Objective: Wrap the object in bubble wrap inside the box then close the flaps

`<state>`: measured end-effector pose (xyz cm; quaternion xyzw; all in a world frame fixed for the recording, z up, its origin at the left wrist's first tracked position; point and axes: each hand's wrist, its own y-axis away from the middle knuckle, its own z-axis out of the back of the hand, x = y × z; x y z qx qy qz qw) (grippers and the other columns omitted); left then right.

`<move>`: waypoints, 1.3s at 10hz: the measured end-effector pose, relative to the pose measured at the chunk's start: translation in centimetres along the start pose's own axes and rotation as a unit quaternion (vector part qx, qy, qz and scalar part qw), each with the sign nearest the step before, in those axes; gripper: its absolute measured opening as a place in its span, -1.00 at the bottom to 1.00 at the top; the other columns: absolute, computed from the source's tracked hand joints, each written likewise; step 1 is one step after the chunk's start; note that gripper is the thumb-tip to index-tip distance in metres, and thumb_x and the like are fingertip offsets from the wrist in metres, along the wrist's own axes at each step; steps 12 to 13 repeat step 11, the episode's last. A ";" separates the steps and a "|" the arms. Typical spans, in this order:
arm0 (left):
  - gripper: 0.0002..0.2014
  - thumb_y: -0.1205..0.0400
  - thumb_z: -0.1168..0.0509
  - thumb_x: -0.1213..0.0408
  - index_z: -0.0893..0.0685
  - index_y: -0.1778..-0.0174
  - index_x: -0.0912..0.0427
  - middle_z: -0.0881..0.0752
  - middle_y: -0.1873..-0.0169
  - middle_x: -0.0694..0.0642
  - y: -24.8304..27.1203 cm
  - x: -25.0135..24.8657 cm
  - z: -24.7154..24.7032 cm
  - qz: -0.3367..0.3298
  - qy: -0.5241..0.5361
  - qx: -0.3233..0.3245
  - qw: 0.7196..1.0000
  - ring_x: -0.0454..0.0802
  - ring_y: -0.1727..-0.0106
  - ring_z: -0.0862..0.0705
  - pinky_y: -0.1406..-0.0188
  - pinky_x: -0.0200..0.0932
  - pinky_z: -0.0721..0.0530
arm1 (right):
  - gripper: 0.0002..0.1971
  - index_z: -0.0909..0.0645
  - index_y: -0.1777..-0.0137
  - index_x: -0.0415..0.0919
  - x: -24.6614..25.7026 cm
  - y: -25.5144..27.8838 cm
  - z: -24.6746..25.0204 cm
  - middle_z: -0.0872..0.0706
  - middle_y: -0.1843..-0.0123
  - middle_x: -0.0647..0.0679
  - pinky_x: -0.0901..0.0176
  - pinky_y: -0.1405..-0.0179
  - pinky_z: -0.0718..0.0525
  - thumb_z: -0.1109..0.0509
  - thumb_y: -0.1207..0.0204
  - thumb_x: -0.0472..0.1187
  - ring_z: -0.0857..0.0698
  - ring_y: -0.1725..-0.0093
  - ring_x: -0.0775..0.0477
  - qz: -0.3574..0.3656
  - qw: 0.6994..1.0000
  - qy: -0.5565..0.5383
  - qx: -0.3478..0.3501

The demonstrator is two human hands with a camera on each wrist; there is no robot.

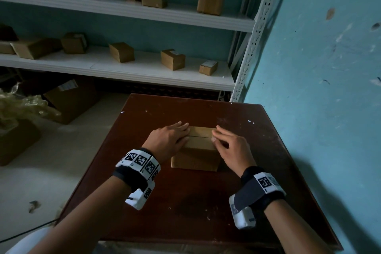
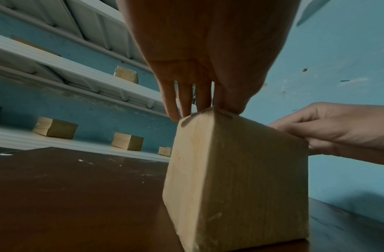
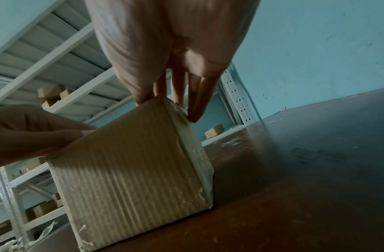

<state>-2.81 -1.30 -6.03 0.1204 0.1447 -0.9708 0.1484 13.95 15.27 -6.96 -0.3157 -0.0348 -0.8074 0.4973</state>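
A small cardboard box point(image 1: 195, 158) point(image 2: 240, 179) point(image 3: 133, 170) stands on the dark brown table point(image 1: 185, 202), its top flaps folded down with a seam across the middle. My left hand point(image 1: 171, 136) point(image 2: 197, 95) lies flat on the left part of the top, fingers straight, pressing the flaps. My right hand point(image 1: 223, 143) point(image 3: 176, 95) holds the box's top right edge, thumb on the flaps and fingers curled down the side. Whatever is inside the box is hidden.
White metal shelves point(image 1: 123, 72) behind the table carry several small cardboard boxes. A heap of bubble wrap point(image 1: 18, 105) and a larger carton point(image 1: 70, 101) sit on the floor at the left. A blue wall point(image 1: 319, 88) runs close along the table's right side.
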 end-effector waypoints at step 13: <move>-0.63 -0.68 -0.16 0.00 -0.59 -0.36 0.01 -0.57 -0.34 0.04 -1.6 -4.7 8.2 0.082 -0.126 0.145 0.978 0.07 -0.32 -0.57 -0.26 -0.02 -0.57 | -0.71 -0.66 -0.28 -0.03 6.6 -1.0 7.1 -0.66 -0.28 -0.02 -0.01 -0.24 -0.62 -0.27 -0.61 -0.10 -0.64 -0.27 -0.14 -0.020 0.976 0.193 0.093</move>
